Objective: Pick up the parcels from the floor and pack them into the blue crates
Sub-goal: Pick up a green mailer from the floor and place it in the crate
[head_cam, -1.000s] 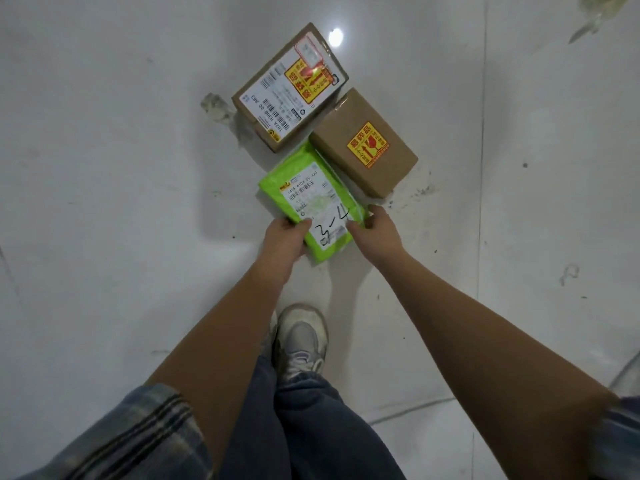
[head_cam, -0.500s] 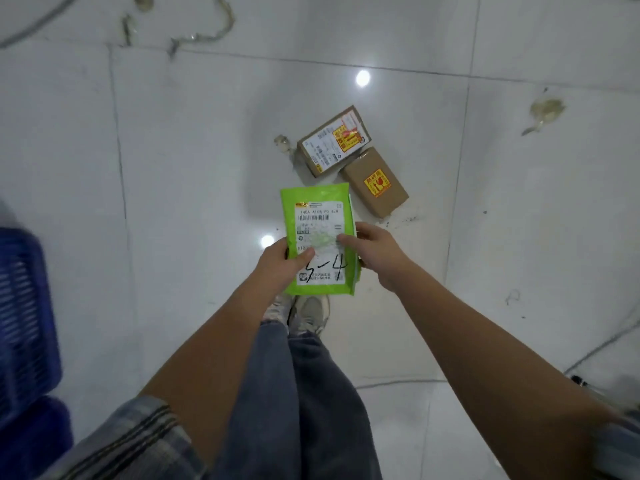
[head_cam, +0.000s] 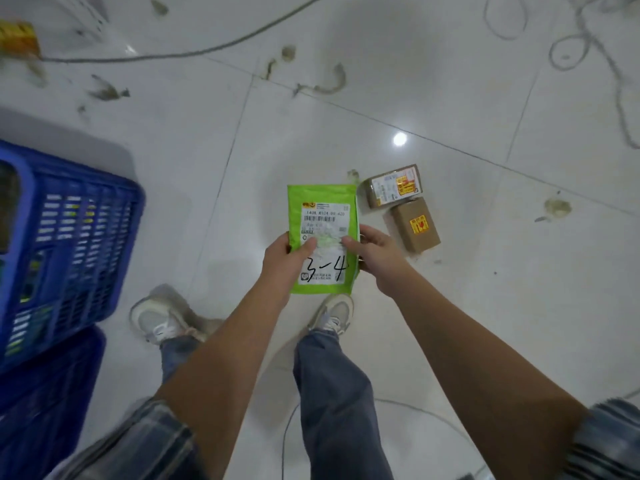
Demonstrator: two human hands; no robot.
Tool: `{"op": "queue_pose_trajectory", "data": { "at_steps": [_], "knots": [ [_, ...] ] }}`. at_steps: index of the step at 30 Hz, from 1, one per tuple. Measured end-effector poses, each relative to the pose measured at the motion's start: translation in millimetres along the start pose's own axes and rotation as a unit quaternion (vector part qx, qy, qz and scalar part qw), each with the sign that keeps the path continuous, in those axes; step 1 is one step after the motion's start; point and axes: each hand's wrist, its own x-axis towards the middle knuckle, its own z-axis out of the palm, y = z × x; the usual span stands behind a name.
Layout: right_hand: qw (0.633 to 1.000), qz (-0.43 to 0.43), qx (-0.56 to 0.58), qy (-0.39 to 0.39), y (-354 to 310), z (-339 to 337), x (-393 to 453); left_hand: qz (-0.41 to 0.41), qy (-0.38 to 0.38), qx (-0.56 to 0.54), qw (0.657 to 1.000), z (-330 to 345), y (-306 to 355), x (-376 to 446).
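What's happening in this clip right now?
A person stands holding a green parcel in both hands, left hand and right hand gripping its sides, label facing up. Two brown cardboard boxes lie on the tiled floor just beyond. A blue crate sits to the person's left; the green parcel is not in it yet.

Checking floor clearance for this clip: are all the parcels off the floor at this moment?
No: two brown boxes lie on the tiles while both hands hold the green parcel.
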Motion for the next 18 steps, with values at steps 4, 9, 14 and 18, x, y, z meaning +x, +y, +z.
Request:
{"op": "queue_pose_trajectory", "data": {
  "at_steps": [4, 9, 14, 18],
  "knots": [
    [0.999, 0.017, -0.039, 0.022, 29.7, 57.6, -3.8, -0.032, 0.013, 0.005, 0.999, -60.0, -28.3, 5.0],
    [0.995, 0.026, -0.1, -0.001, 41.7, 153.8, -23.0, -0.037, 0.028, 0.036, 0.998, -171.2, -38.0, 0.3],
    [0.99, 0.031, -0.126, -0.054, 35.1, 282.5, -44.4, -0.04, 0.072, 0.013, 0.997, -300.4, -33.5, -11.7],
    [0.981, 0.025, -0.165, -0.093, 25.4, 383.4, -56.2, -0.032, 0.122, -0.05, 0.991, -390.0, -28.0, -20.2]
  ]
}}
